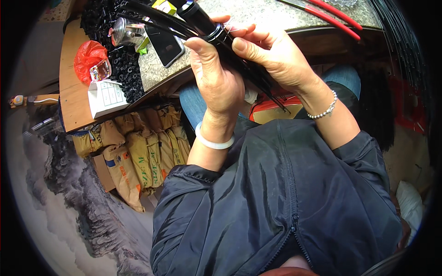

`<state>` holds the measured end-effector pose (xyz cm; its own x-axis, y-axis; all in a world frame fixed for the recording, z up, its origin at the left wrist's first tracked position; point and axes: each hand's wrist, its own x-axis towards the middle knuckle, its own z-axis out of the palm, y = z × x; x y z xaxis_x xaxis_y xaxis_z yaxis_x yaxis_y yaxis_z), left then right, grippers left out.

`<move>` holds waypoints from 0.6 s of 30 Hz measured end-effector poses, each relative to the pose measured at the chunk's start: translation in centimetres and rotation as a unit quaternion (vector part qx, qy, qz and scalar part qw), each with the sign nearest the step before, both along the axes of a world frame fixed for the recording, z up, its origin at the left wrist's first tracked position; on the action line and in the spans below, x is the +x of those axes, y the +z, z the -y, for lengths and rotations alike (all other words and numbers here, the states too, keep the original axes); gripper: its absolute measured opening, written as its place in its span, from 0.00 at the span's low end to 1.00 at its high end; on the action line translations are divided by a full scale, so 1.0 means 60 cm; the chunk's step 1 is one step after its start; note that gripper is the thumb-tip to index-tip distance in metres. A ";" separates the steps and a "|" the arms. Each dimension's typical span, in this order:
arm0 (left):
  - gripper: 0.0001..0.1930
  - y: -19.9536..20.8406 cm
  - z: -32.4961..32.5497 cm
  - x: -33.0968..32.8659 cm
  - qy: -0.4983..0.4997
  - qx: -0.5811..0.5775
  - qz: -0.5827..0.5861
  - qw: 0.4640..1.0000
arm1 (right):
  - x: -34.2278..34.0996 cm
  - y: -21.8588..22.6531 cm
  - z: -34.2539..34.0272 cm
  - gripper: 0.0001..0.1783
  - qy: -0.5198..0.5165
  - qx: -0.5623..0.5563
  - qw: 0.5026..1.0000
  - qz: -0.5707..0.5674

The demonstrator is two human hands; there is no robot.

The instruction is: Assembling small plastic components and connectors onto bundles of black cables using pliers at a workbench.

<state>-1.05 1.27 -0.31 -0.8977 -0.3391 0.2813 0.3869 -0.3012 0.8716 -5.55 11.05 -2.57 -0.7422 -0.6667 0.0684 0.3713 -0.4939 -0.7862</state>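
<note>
A bundle of black rods around a thick black tube, which looks like an umbrella frame (198,20), slants between my hands over the table's near edge. My left hand (217,85) is closed round it from the left, its thumb beside the rods and its other fingers partly hidden behind. From the right, my right hand (283,57) has thumb and fingers bent against the frame just below a ringed collar (215,33). A thin shiny wire (227,28) shows at the collar by these fingertips. Loose rod ends (276,99) hang down toward my lap.
Red-handled pliers (334,17) lie on the speckled table top. At the left are a phone (165,48), a metal pot (126,32), small black parts (126,73), a red plastic bag (88,57) and a white box (107,99). Black rods (403,41) hang at right; sacks (142,156) stand below.
</note>
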 end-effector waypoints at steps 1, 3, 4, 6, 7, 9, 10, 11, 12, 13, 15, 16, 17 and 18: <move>0.27 0.000 0.000 0.000 0.002 0.004 0.003 1.000 | 0.000 0.000 0.001 0.15 -0.007 -0.008 1.000 -0.008; 0.27 0.000 0.000 0.000 0.001 0.013 0.001 1.000 | 0.000 0.001 0.003 0.14 -0.008 -0.014 1.000 -0.007; 0.27 0.000 0.001 0.000 0.000 0.021 0.000 1.000 | 0.000 0.001 0.004 0.14 -0.008 -0.021 1.000 -0.007; 0.27 -0.002 0.003 0.003 0.002 0.022 0.004 1.000 | 0.001 0.002 0.003 0.14 -0.006 -0.007 1.000 -0.015; 0.27 -0.002 0.005 0.004 0.004 0.024 0.007 1.000 | 0.001 0.002 0.003 0.13 -0.003 0.006 1.000 -0.023; 0.27 -0.001 0.007 0.005 -0.004 0.004 0.003 1.000 | 0.003 -0.001 0.006 0.13 -0.012 -0.006 1.000 -0.025; 0.27 -0.001 0.008 0.006 -0.012 -0.016 -0.001 1.000 | 0.005 -0.003 0.008 0.13 -0.021 -0.019 0.999 -0.027; 0.27 -0.002 0.007 0.005 -0.012 -0.016 -0.001 1.000 | 0.006 -0.004 0.007 0.13 -0.021 -0.018 0.999 -0.027; 0.27 -0.003 0.007 0.003 -0.008 -0.015 0.003 1.000 | 0.007 -0.005 0.007 0.13 -0.030 -0.008 0.999 -0.029; 0.27 -0.003 0.006 0.002 -0.005 -0.015 0.008 1.000 | 0.007 -0.006 0.007 0.14 -0.040 0.003 0.999 -0.032; 0.28 -0.002 0.005 0.001 -0.007 -0.020 0.005 1.000 | 0.004 -0.003 0.006 0.14 -0.035 -0.004 0.999 -0.032; 0.28 -0.001 0.005 0.001 -0.010 -0.026 0.003 1.000 | 0.003 -0.002 0.005 0.14 -0.030 -0.010 0.999 -0.031; 0.28 -0.002 0.006 0.002 -0.010 -0.026 0.004 1.000 | 0.001 -0.002 0.004 0.14 -0.029 -0.010 0.999 -0.031; 0.28 -0.003 0.006 0.002 0.004 -0.019 0.008 1.000 | -0.002 -0.002 0.002 0.14 -0.009 0.012 1.000 -0.023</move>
